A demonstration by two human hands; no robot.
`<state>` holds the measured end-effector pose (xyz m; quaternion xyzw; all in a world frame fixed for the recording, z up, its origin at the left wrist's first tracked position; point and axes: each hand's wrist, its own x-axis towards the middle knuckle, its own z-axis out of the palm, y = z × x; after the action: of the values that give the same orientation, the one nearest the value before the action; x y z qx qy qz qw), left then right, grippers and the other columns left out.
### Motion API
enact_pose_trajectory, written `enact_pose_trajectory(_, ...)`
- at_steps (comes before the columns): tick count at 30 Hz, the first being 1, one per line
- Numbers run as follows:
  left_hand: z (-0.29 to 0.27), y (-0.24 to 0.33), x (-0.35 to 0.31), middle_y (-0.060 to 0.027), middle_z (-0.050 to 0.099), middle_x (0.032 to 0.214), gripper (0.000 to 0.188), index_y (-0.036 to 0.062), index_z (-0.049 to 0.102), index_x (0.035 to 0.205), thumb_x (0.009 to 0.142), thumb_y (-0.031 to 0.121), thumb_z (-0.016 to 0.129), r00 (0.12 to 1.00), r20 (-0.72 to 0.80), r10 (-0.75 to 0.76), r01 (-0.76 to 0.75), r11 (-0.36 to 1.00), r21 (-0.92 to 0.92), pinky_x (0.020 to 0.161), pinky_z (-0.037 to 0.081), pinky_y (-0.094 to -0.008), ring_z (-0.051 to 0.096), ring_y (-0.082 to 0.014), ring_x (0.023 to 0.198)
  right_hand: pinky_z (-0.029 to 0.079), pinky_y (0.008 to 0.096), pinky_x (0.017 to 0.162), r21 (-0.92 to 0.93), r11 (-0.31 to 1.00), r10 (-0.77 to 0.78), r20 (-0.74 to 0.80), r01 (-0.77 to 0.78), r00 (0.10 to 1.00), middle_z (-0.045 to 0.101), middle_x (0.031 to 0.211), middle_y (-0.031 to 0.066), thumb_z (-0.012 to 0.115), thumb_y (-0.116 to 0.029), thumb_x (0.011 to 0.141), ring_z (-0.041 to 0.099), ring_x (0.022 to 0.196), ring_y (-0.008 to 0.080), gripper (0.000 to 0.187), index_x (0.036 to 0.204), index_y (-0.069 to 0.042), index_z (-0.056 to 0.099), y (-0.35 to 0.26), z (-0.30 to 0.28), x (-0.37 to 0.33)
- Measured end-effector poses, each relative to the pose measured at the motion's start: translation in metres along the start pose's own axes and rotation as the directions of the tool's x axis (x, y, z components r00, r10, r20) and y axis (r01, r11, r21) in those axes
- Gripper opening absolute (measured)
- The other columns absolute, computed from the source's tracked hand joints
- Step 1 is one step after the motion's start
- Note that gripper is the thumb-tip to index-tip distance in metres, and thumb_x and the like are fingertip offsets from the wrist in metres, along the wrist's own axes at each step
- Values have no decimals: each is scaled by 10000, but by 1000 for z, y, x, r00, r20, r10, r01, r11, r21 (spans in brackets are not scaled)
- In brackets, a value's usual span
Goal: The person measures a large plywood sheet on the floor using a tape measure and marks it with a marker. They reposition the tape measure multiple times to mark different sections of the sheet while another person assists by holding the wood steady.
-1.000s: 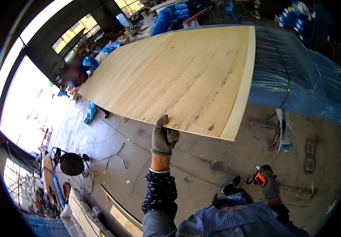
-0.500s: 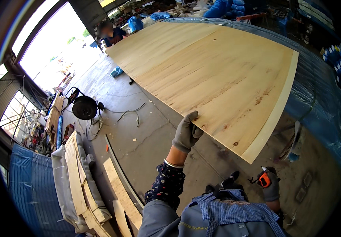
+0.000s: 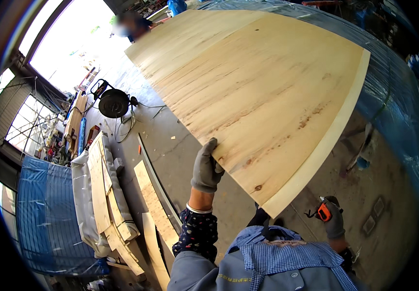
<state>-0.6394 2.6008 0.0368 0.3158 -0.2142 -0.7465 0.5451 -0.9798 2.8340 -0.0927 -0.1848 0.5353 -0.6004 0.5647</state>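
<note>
A large plywood sheet (image 3: 263, 92) with a paler strip along its right edge stretches away from me. My left hand (image 3: 206, 167), in a grey glove, grips its near left edge, with fingers curled over the top face. Low at the right, my right hand (image 3: 335, 220), also gloved, is closed around an orange and black tape measure (image 3: 323, 212), apart from the sheet. At the sheet's far left corner another person (image 3: 134, 26) stands with an arm reaching to the edge.
Blue plastic sheeting (image 3: 389, 102) covers a broad surface behind and right of the plywood. On the left are a black cable reel (image 3: 114, 103), a grey-wrapped stack with wood strips (image 3: 100, 194), loose boards (image 3: 153, 208) on the concrete floor, and a blue tarp-covered pile (image 3: 49, 213).
The plywood's near end has moved left and closer to my body, with my left hand on it. My right hand still holds the tape measure. The view has shifted.
</note>
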Motion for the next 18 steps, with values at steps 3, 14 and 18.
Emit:
enact_pose_trajectory(3, -57, -13, -43, -96, 592, 1018, 253, 10, 531, 1116, 939, 191, 538, 986, -44, 159, -154, 984, 91, 781, 482, -305, 558, -156, 926, 562, 329, 637, 4, 998, 63, 75, -63, 995, 628, 913, 72, 519, -281, 935, 637, 840, 193, 267, 1129, -99, 532, 29, -27, -33)
enact_pose_trajectory(14, -42, -14, -247, -136, 607, 1180, 410, 30, 535, 1227, 869, 229, 539, 983, -158, 94, -94, 996, 9, 953, 455, -408, 586, -292, 1065, 563, 355, 676, 47, 997, 54, 141, -62, 988, 633, 928, 104, 550, -246, 911, 641, 861, 218, 240, 1089, -87, 567, 78, -73, -164)
enact_pose_trajectory(18, -93, -35, -327, -142, 597, 1198, 432, 27, 521, 1247, 867, 230, 539, 983, -179, 47, -54, 998, -37, 958, 452, -411, 582, -297, 1073, 551, 360, 695, -172, 985, -7, 124, 29, 992, 633, 958, 101, 550, -289, 905, 638, 872, 226, 297, 1111, -77, 576, 113, -92, -236)
